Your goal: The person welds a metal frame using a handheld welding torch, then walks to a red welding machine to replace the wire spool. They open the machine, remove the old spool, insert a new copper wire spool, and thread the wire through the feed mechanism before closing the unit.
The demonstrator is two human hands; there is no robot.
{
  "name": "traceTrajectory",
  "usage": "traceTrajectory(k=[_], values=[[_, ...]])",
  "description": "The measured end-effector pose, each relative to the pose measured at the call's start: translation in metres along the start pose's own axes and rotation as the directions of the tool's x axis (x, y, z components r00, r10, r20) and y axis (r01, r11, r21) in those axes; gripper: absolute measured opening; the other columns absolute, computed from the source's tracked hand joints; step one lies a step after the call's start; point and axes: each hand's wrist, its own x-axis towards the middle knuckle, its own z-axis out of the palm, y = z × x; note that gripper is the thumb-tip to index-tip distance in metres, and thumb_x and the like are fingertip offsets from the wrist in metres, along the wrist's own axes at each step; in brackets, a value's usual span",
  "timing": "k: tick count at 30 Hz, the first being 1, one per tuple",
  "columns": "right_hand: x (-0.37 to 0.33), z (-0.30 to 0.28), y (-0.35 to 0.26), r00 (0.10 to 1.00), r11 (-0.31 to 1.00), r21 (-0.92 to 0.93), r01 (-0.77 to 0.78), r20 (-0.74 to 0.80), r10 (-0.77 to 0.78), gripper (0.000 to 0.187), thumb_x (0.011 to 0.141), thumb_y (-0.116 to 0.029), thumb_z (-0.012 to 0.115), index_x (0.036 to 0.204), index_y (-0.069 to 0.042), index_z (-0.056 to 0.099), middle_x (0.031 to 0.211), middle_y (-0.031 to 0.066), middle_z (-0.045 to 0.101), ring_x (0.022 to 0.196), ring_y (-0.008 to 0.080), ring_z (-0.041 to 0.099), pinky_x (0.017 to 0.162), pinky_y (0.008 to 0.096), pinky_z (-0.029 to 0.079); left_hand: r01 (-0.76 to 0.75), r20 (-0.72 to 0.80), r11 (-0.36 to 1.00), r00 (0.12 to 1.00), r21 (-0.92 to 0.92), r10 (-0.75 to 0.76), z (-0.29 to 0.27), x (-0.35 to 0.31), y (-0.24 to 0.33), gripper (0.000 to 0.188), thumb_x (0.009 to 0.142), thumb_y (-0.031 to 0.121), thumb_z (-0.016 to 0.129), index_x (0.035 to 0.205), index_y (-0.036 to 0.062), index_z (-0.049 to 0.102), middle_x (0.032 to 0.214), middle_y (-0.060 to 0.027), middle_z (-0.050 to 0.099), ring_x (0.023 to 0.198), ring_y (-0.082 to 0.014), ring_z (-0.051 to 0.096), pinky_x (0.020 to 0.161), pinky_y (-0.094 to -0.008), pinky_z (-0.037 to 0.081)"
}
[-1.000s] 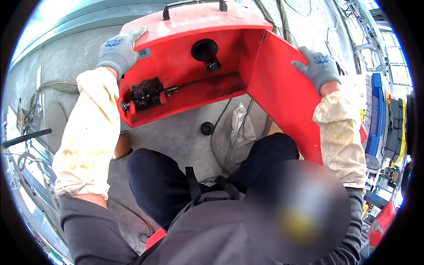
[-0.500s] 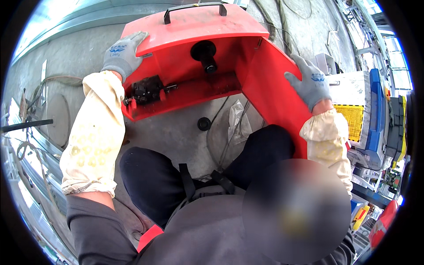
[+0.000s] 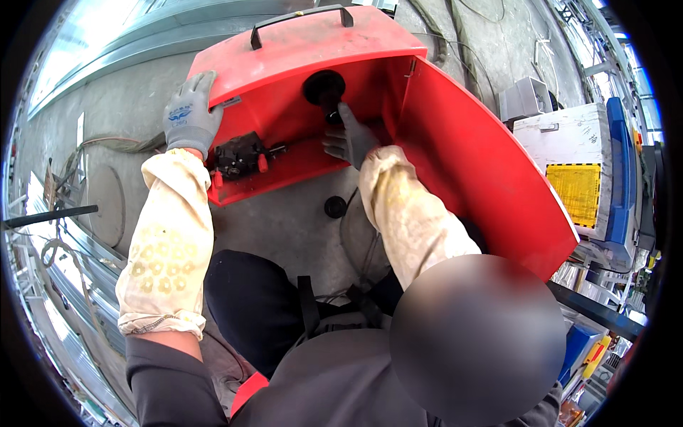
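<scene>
Right hand [image 3: 358,141], spread, has swung to the spindle [image 3: 323,87], perhaps touching; left hand [image 3: 190,117] pinches red box [image 3: 306,39].

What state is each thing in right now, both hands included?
Red case: open toward the person
Red door: swung out to the right
Black spindle: bare, no spool on it
Black round piece: loose on the floor
Left hand: gloved, on the case's left edge
Right hand: gloved, open, by the spindle's end; contact unclear
</scene>
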Motion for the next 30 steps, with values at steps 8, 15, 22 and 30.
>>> traceTrajectory(k=[8, 15, 22, 30], values=[[0.035, 0.007, -0.007, 0.990, 0.993, 0.046, 0.108, -0.092, -0.103, 0.041, 0.086, -0.050, 0.074, 0.091, -0.012, 0.059, 0.074, 0.0048, 0.064, 0.067, 0.0210, 0.068, 0.064, 0.0393, 0.060, -0.031, -0.037, 0.999, 0.999, -0.041, 0.029, 0.005, 0.006, 0.012, 0.056, 0.078, 0.020, 0.069, 0.133, 0.0194, 0.057, 0.135, -0.0063, 0.058, 0.120, -0.0294, 0.057, 0.100, -0.0411, 0.048], [0.044, 0.013, -0.001, 0.999, 0.995, 0.098, 0.012, 0.052, -0.017, 0.041, 0.088, -0.052, 0.069, 0.079, -0.014, 0.059, 0.072, 0.0064, 0.061, 0.066, 0.0241, 0.064, 0.068, 0.0418, 0.058, -0.047, -0.120, 0.994, 0.992, -0.097, 0.036, 0.004, -0.004, -0.007, 0.051, 0.076, 0.031, 0.069, 0.125, 0.0180, 0.060, 0.127, -0.0061, 0.062, 0.115, -0.0288, 0.059, 0.096, -0.0452, 0.048], [0.050, -0.018, -0.002, 0.998, 0.995, 0.091, -0.040, 0.046, 0.035, 0.044, 0.087, -0.057, 0.069, 0.091, -0.013, 0.063, 0.081, 0.0044, 0.068, 0.076, 0.0242, 0.067, 0.073, 0.0409, 0.055, -0.008, -0.213, 0.941, 0.975, -0.339, -0.069, -0.027, -0.100, -0.005, 0.070, 0.077, 0.029, 0.072, 0.141, 0.0135, 0.050, 0.144, -0.0141, 0.047, 0.134, -0.0380, 0.041, 0.111, -0.0484, 0.035], [0.045, -0.004, -0.008, 0.999, 0.999, 0.000, -0.052, 0.014, 0.052, 0.050, 0.085, -0.061, 0.068, 0.096, -0.012, 0.062, 0.091, 0.0054, 0.069, 0.085, 0.0249, 0.068, 0.081, 0.0429, 0.054, 0.585, 0.314, -0.105, 0.269, -0.804, -0.910, 0.040, -0.349, -0.204, 0.045, 0.098, 0.027, 0.058, 0.136, 0.0042, 0.052, 0.134, -0.0195, 0.058, 0.108, -0.0265, 0.065, 0.087, -0.0362, 0.053]])
